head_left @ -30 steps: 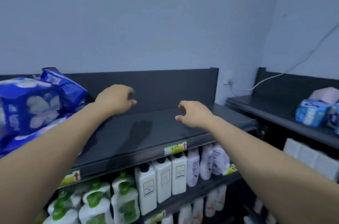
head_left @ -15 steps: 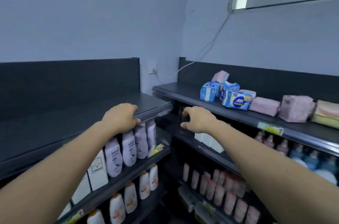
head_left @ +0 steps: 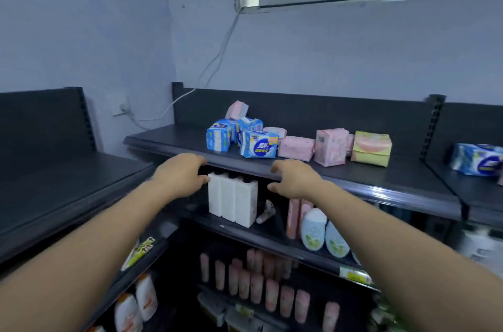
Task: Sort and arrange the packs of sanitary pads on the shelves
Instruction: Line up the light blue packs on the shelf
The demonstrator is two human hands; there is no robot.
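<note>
Just getting ready to sort, with the left hand (head_left: 181, 174) and right hand (head_left: 295, 178) loosely curled, holding nothing, near the front edge of the top shelf (head_left: 353, 177) with its mixed-up blue packs (head_left: 258, 144) and pink packs (head_left: 296, 148); next, probably need to reach higher and grab one pack

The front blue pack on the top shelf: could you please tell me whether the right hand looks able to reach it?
Probably yes: the right hand is empty at the edge of the shelf, just before the blue pack, with nothing between them.
</note>
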